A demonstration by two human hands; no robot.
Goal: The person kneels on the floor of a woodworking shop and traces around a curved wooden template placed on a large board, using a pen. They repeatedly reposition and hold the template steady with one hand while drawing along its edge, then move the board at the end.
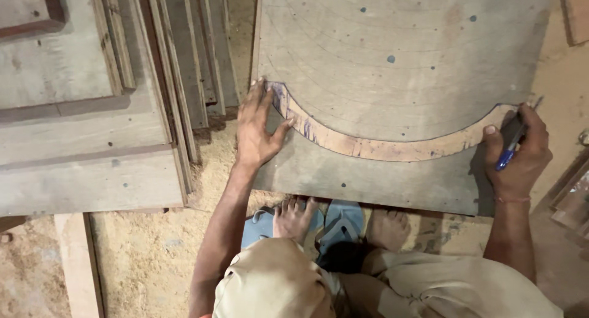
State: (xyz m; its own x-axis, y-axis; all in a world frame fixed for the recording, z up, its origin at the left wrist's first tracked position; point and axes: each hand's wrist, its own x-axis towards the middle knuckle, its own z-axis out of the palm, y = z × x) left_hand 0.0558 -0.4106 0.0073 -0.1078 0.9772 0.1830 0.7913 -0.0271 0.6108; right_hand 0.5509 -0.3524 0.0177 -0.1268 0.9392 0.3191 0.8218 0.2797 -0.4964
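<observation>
You crouch over a large grey plywood sheet [392,54] laid flat on a sawdust-strewn floor [153,256], seen from the head cam. Your left hand [257,131] lies open, palm down w/ fingers spread, pressing the left end of a curved, pale-brown wooden template strip [374,147] against the sheet. The strip arcs from that hand, dips toward you at mid-sheet, then rises to your right hand [518,152]. That hand is closed around a blue-and-black marker pen [510,140], its upper end at the strip's right end, near the sheet's right edge. A dark traced line runs along the strip's upper edge; blue smudges show at its left end. Faint concentric arcs & small dark dots mark the sheet above. Your bare feet [294,217] sit at the sheet's near edge, on or beside blue sandals [340,223]; can't tell which. A stack of grey wooden boards and strips [92,109] lies to the left, just beside the sheet.
</observation>
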